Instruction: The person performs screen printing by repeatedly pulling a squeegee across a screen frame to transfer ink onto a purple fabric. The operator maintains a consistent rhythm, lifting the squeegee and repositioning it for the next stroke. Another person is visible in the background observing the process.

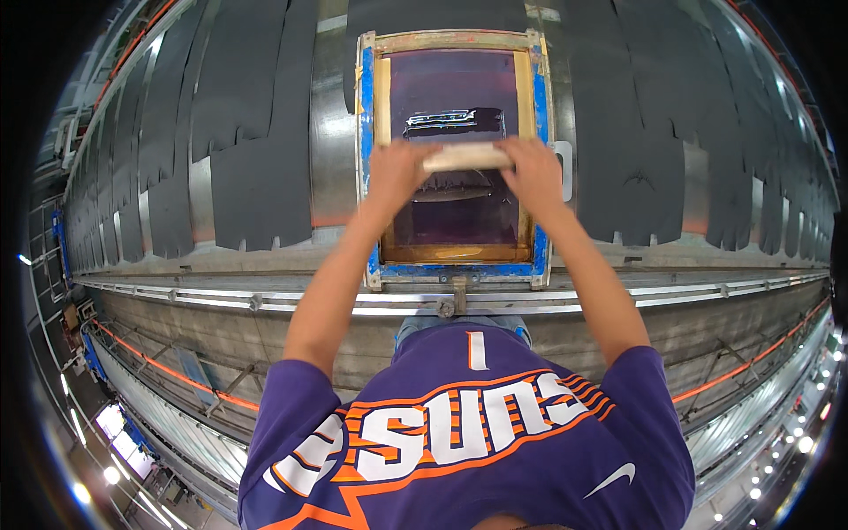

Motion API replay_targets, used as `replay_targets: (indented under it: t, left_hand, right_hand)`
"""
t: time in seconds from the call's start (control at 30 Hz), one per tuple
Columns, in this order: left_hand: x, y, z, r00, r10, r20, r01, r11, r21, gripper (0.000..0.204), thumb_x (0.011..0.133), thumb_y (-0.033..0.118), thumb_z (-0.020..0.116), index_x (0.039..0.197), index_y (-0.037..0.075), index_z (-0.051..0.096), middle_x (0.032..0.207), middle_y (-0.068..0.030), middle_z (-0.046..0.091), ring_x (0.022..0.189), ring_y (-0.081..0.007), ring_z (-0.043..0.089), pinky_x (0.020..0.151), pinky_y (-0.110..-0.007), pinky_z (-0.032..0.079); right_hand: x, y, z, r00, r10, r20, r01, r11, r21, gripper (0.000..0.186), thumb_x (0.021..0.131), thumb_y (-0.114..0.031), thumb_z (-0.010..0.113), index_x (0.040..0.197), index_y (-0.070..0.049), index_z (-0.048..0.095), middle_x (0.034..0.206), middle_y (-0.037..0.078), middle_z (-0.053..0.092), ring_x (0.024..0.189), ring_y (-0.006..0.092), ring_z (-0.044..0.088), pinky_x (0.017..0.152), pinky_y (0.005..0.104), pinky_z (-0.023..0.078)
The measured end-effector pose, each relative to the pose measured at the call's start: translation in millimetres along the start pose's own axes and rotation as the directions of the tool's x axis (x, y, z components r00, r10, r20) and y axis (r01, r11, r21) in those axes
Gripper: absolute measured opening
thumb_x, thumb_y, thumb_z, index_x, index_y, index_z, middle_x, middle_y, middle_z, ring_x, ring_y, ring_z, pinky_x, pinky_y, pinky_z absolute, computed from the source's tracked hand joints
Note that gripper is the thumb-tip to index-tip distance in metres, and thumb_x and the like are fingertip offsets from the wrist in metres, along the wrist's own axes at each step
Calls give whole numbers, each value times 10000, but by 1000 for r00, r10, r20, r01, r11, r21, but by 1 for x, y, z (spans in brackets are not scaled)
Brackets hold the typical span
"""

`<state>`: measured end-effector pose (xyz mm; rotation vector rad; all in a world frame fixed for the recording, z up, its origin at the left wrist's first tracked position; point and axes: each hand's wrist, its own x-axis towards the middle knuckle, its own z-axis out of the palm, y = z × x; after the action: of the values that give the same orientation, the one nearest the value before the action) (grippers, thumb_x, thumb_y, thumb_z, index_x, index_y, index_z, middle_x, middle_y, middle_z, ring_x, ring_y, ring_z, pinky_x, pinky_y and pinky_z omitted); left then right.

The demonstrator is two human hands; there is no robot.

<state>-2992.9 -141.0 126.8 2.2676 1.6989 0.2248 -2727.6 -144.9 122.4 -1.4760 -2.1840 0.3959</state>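
Left hand (402, 168) and right hand (533, 172) clasp opposite ends of a pale bar (468, 158), lying nine-to-three across a frame (455, 40).

Your purple short-sleeved jersey with orange stripes (521, 477) carries bold white block lettering (393, 435) set at a slant. One narrow white numeral (478, 351) stands above that, and a small, curved white emblem (611, 480) lies toward your right sleeve.

Wooden-looking bar (466, 158), glossy ink (488, 122) (wet-looking), matt sheets (623, 159), metallic rails (521, 298)
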Motion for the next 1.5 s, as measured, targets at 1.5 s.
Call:
replay_targets:
  t: [1.5]
  left_hand:
    - [-287, -283, -94, 997, 43, -69, -44, 999, -16, 635, 699, 69, 738, 1315, 209, 670, 1388, 28, 636, 1221, -213, 571, 989, -446, 400]
  right_hand:
    - [84, -176, 216, 776, 612, -154, -393, 659, 642, 186, 976, -206, 659, 1051, -42, 703, 932, 110, 711, 849, 182, 646, 788, 331, 504]
